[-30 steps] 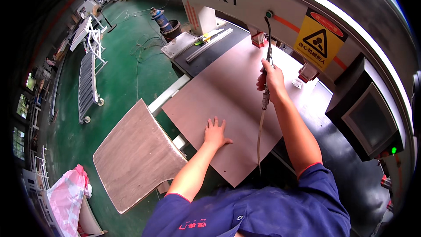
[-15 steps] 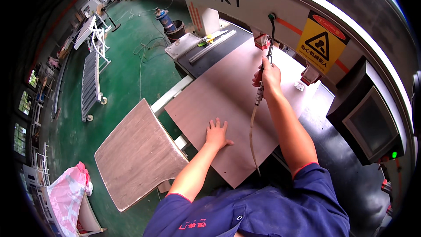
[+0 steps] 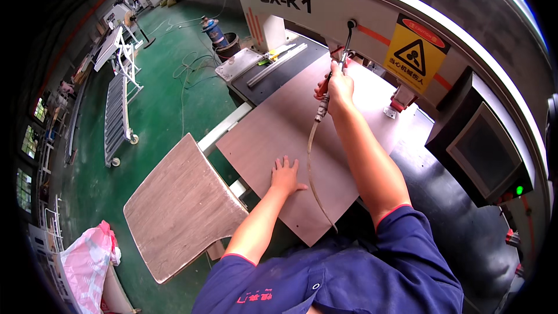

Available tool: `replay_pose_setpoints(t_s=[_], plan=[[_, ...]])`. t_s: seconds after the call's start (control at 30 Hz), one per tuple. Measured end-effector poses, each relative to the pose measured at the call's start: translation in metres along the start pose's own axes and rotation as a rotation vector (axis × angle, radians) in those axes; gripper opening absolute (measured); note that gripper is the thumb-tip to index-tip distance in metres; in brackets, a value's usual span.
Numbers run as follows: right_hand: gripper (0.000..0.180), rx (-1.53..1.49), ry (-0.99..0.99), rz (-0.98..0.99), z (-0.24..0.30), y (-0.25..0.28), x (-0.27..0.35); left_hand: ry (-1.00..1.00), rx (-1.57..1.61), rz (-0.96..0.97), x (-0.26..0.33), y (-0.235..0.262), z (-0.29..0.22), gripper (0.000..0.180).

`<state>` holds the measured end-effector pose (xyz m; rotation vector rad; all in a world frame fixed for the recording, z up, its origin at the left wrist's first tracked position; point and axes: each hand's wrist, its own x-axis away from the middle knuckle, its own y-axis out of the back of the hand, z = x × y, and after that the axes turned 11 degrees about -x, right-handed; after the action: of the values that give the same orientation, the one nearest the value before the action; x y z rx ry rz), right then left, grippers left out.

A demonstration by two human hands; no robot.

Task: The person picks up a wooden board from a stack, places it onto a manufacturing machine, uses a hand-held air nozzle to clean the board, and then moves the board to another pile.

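My left hand (image 3: 285, 177) lies flat with fingers spread on a large pinkish-brown panel (image 3: 261, 134). In my right hand (image 3: 339, 88) is an air blow gun (image 3: 321, 108), gripped by its handle and held above the panel's far part. Its thin nozzle points away from me, toward the machine's beam. A pale air hose (image 3: 312, 163) hangs from the gun's near end and curves down toward my body. The panel rests on the dark machine table (image 3: 285, 72), beneath the beam of a white machine (image 3: 325, 3). Part of the handle is hidden by my fingers.
A wood-grain board (image 3: 180, 206) lies left of the panel. The machine's screen (image 3: 485, 151) juts out at the right, and a red clamp (image 3: 401, 99) hangs over the panel. A roller conveyor (image 3: 116, 113) and a blue canister (image 3: 214, 32) stand on the green floor.
My right hand has moved the air blow gun left along the beam, and the hose has swung left with it. My left hand stays on the panel. The view has shifted slightly.
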<state>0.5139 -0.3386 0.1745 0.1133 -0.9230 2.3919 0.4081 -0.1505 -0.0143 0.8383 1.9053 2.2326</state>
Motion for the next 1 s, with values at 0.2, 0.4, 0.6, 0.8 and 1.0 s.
replay_pose_setpoints(t_s=[0.2,0.4,0.6,0.8,1.0], plan=[[0.039,0.054,-0.077,0.050,0.007,0.027,0.003,-0.002,-0.004,0.019,-0.005,0.000,-0.005,0.104],[0.041,0.396,-0.324,0.174,0.034,0.100,0.045,0.014,-0.029,0.075,-0.002,0.007,-0.005,0.106],[0.041,0.511,-0.443,0.007,0.021,0.208,0.078,-0.012,-0.064,0.077,-0.003,0.009,-0.007,0.107],[0.043,0.449,-0.504,-0.126,-0.004,0.285,0.126,-0.017,-0.070,0.075,-0.004,0.004,-0.002,0.107],[0.042,0.342,-0.499,-0.224,-0.026,0.333,0.179,-0.048,-0.035,0.004,0.008,0.003,-0.002,0.102]])
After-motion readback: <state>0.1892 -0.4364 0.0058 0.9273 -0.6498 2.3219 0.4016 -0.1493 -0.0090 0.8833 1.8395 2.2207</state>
